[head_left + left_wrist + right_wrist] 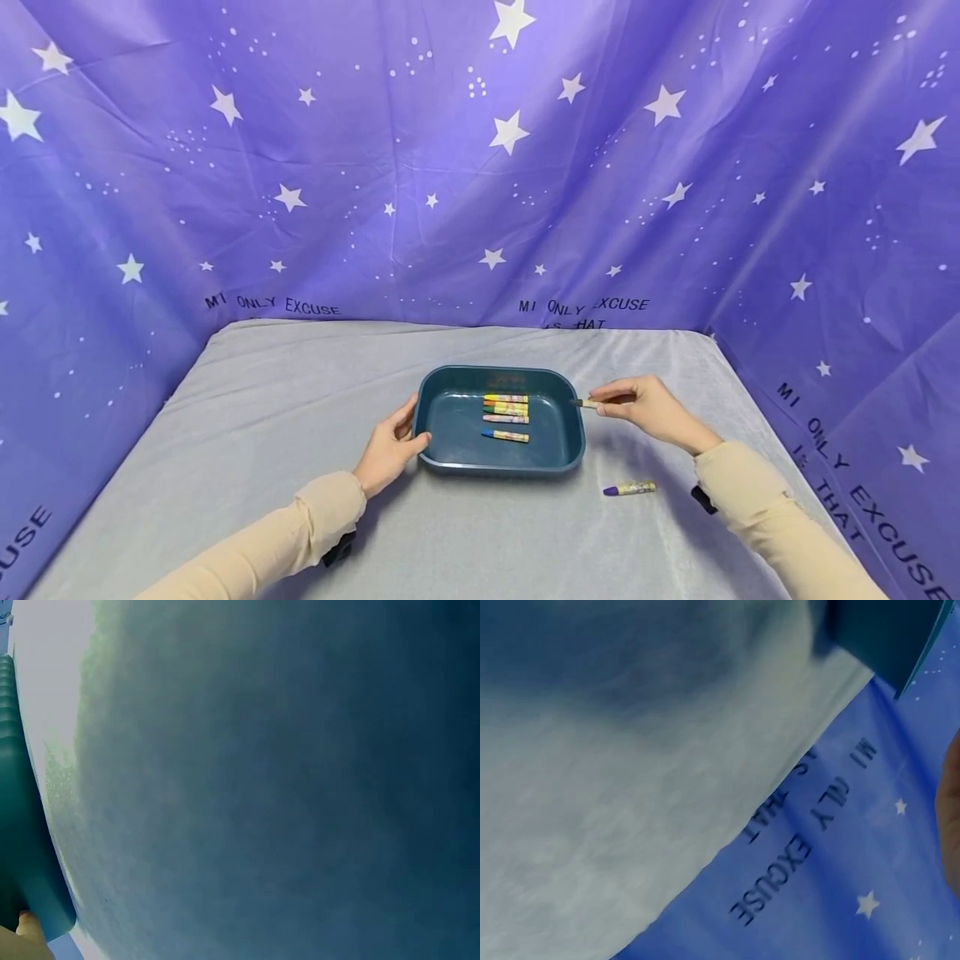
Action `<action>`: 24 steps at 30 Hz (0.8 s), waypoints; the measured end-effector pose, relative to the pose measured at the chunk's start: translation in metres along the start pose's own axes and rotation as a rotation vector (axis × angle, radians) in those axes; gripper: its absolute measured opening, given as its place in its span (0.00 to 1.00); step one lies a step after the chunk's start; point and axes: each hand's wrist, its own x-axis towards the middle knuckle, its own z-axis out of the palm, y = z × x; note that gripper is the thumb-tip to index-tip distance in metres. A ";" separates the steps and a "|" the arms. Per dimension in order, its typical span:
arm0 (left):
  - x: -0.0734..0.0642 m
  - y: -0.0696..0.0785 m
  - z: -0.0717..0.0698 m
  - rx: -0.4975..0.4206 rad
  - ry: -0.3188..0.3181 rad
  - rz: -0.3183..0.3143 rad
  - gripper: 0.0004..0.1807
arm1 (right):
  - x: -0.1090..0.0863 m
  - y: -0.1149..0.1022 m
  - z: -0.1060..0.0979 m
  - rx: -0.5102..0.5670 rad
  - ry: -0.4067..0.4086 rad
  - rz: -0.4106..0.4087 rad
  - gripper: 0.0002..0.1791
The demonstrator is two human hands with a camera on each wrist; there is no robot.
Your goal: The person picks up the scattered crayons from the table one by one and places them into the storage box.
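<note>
My left hand (390, 446) grips the left end of a dark teal tray (498, 472), its thumb over the rim. Between the thumb and fingers of my right hand (648, 408) is a dark-tipped crayon (588, 404), held level at the tray's right rim. Inside the tray, yellow (507, 398), orange, green (506, 410) and pink (506, 419) crayons lie close together in a row. A blue crayon (506, 436) lies apart in front of them. On the cloth right of the tray rests a purple crayon (630, 489). The right wrist view shows only the hand's edge (950, 817).
A grey cloth (247, 400) covers the table under the tray. Purple curtains (450, 167) with white stars and printed words hang behind and at both sides. In the left wrist view, the tray's outer wall (22, 817) shows at the left edge.
</note>
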 end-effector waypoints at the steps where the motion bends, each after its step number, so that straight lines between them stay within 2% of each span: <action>1: 0.000 0.000 0.000 -0.001 -0.001 0.002 0.38 | 0.004 -0.001 0.002 0.007 -0.003 -0.009 0.16; 11: 0.001 0.001 0.000 -0.010 -0.009 0.002 0.38 | 0.039 -0.010 0.034 0.062 0.009 0.007 0.15; 18: -0.001 0.000 0.000 0.000 -0.009 -0.002 0.38 | 0.049 -0.010 0.059 0.091 -0.029 0.024 0.14; 24: -0.001 0.001 0.000 -0.011 0.001 -0.005 0.38 | 0.058 -0.014 0.080 0.083 -0.056 -0.003 0.13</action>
